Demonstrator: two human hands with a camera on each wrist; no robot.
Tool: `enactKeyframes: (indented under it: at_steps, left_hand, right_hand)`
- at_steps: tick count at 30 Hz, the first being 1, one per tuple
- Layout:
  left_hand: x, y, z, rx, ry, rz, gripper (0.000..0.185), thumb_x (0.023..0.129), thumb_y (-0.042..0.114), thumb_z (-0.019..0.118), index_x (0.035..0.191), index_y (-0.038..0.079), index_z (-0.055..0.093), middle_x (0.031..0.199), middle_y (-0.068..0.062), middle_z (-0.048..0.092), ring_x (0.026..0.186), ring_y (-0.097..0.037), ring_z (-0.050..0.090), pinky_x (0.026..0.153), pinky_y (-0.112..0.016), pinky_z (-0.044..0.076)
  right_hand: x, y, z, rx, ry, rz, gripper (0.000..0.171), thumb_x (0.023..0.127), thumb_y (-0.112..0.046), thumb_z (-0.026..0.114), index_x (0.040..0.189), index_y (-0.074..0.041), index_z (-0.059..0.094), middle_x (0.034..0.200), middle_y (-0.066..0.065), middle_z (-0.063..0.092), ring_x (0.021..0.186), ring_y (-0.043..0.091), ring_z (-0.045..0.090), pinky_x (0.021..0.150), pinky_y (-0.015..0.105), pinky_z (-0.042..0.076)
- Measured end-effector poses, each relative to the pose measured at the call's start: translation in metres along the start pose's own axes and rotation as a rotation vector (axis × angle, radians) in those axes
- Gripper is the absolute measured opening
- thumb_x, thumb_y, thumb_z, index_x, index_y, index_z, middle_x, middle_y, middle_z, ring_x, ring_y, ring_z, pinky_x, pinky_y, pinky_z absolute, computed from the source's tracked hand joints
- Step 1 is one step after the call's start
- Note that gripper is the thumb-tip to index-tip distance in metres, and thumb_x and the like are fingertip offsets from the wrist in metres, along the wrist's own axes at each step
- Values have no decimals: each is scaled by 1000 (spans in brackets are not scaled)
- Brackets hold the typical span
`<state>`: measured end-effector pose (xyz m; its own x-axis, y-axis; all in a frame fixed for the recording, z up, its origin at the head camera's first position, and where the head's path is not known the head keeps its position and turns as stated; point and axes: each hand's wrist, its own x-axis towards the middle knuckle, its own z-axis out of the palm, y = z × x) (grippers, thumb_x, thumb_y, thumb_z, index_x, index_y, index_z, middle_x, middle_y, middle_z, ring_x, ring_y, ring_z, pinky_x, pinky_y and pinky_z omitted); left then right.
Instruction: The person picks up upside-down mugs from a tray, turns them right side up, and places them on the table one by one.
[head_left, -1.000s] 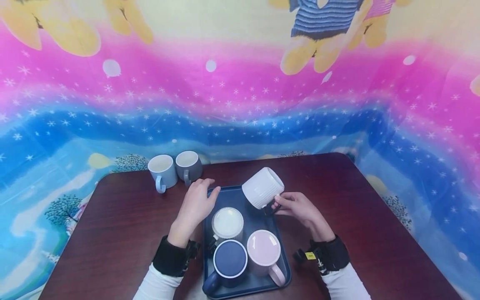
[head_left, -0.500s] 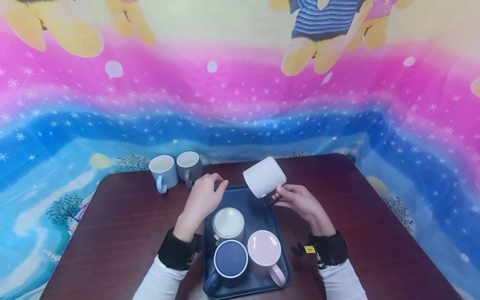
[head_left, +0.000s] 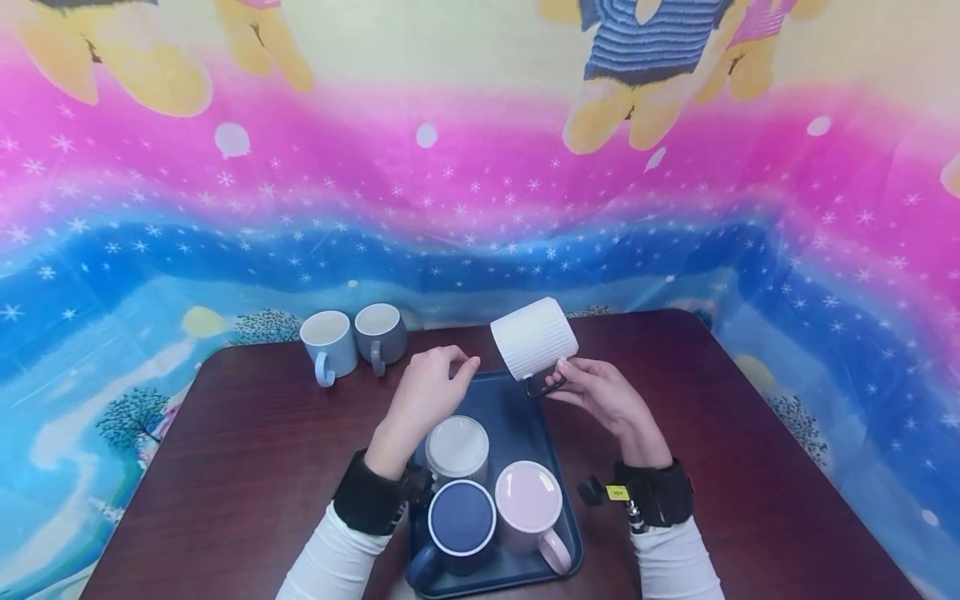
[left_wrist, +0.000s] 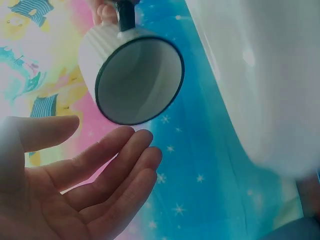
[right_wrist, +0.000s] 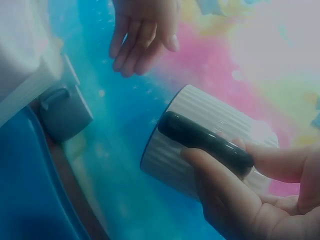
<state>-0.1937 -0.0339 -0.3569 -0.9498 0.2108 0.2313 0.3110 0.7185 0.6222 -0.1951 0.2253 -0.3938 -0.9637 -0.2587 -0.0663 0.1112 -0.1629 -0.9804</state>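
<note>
Leftmost, a light-blue mug and a gray mug stand side by side near the back of the worktop. Next, the left hand hovers with its grip relaxed, fingers loosely extended near a tilted white ribbed mug's mouth. Below, the dark tray carries an off-white mug, a navy mug and a pink mug. Farther right, the white ribbed mug hangs aloft by the tray's far end, its black handle pinched in the right hand's grip.
</note>
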Motion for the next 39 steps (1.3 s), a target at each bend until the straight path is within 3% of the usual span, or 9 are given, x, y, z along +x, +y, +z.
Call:
enactKeyframes:
  at_steps: [6, 15, 23, 28, 33, 39]
  left_hand:
    - [2, 7, 7, -8, -24, 9, 28, 93, 35, 57, 99, 11, 71, 76, -1, 67, 66, -13, 57, 61, -28, 48]
    - [3, 22, 7, -15, -53, 14, 30, 93, 35, 58, 102, 10, 72, 81, -2, 70, 71, -14, 62, 63, -29, 51]
    - [8, 32, 8, -39, -72, 26, 29, 94, 33, 57, 96, 9, 73, 59, 0, 57, 56, -13, 51, 52, -26, 42]
    - [10, 36, 10, -60, -79, 8, 29, 94, 34, 57, 93, 10, 74, 54, 0, 51, 52, -14, 50, 49, -25, 40]
    - [10, 42, 12, -74, -86, -28, 31, 94, 35, 57, 95, 10, 74, 56, 1, 55, 54, -14, 52, 50, -26, 41]
    - [12, 40, 20, -102, -75, -47, 34, 95, 38, 54, 94, 10, 74, 53, 0, 51, 51, -14, 51, 48, -25, 40]
  right_hand:
    - [1, -5, 4, 46, 5, -23, 17, 99, -10, 47, 86, -6, 58, 82, 1, 62, 81, 10, 65, 83, 29, 55]
    - [3, -12, 8, 44, 29, -27, 19, 99, -14, 48, 88, -9, 63, 83, 0, 63, 83, 10, 65, 84, 27, 55]
    - [6, -15, 13, 69, 32, -38, 19, 100, -14, 47, 92, -8, 63, 85, 1, 62, 85, 12, 64, 85, 27, 54]
    - [9, -18, 18, 104, 25, -55, 20, 100, -12, 44, 93, -7, 62, 87, 2, 61, 86, 13, 63, 86, 28, 54]
    - [11, -20, 23, 191, -8, -59, 30, 102, -10, 39, 86, -10, 65, 85, 1, 63, 85, 11, 64, 86, 27, 54]
    - [12, -21, 33, 243, -33, -51, 33, 102, -11, 39, 84, -10, 67, 84, 0, 66, 86, 10, 66, 86, 26, 54]
